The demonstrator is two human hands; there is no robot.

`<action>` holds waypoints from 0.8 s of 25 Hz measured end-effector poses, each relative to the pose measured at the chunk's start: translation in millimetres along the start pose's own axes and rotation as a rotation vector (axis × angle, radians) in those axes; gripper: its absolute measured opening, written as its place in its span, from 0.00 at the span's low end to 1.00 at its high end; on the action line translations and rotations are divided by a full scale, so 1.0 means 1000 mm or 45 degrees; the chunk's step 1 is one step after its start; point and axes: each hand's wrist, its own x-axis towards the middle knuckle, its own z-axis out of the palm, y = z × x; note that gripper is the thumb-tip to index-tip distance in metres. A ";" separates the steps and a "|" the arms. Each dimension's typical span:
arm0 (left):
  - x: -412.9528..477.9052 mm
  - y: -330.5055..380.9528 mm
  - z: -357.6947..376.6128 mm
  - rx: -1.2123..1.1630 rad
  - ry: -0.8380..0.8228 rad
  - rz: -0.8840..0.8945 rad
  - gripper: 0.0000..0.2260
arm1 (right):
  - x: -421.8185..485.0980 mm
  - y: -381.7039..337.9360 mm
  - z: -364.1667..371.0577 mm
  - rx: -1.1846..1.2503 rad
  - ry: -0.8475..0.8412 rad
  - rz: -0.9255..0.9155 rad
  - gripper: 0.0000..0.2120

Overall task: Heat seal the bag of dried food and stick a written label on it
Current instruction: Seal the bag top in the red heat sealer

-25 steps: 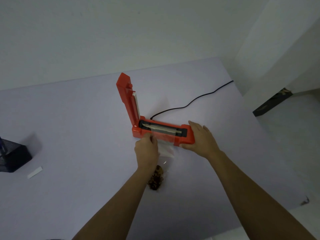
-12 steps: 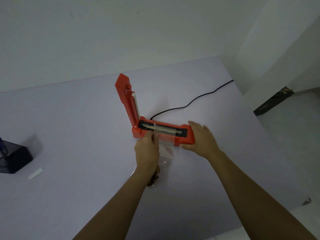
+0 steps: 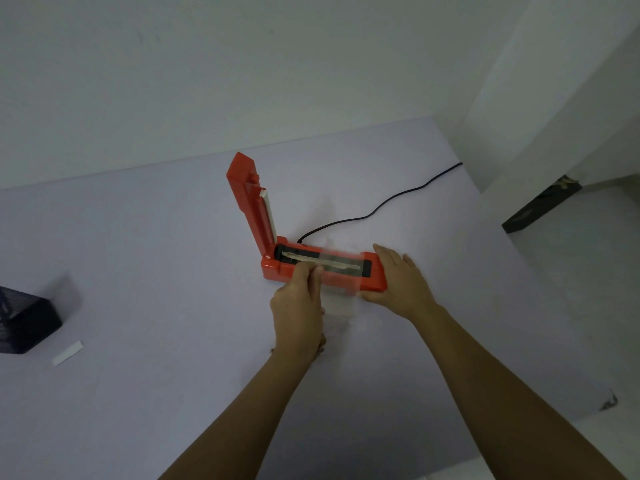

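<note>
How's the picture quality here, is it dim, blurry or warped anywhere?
Head view: dim, flat light with soft shadows; wide-angle bending along the table edges; the clear bag looks smeared over the red sealer, hard to outline; left hand and right hand reasonably sharp.

A pale lavender surface (image 3: 138, 271) fills most of the view under dim, even light, and beyond the hands it meets a plain white wall (image 3: 242, 64). To the right of the hands a white pillar (image 3: 554, 98) stands at the corner, with pale floor (image 3: 588, 271) and a dark object (image 3: 540, 206) lying on it.
</note>
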 end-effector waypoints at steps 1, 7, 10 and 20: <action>0.000 0.002 -0.002 -0.017 0.007 -0.026 0.08 | 0.000 0.000 0.000 0.004 0.006 -0.006 0.46; 0.003 -0.010 -0.026 -0.245 0.019 -0.287 0.06 | 0.001 0.001 0.001 -0.222 0.028 0.025 0.52; -0.002 -0.023 -0.053 -0.298 0.043 -0.422 0.07 | -0.024 -0.022 0.013 0.145 0.330 0.119 0.47; -0.024 -0.090 -0.155 -0.364 0.114 -0.515 0.07 | -0.098 -0.187 0.125 0.825 -0.425 -0.063 0.17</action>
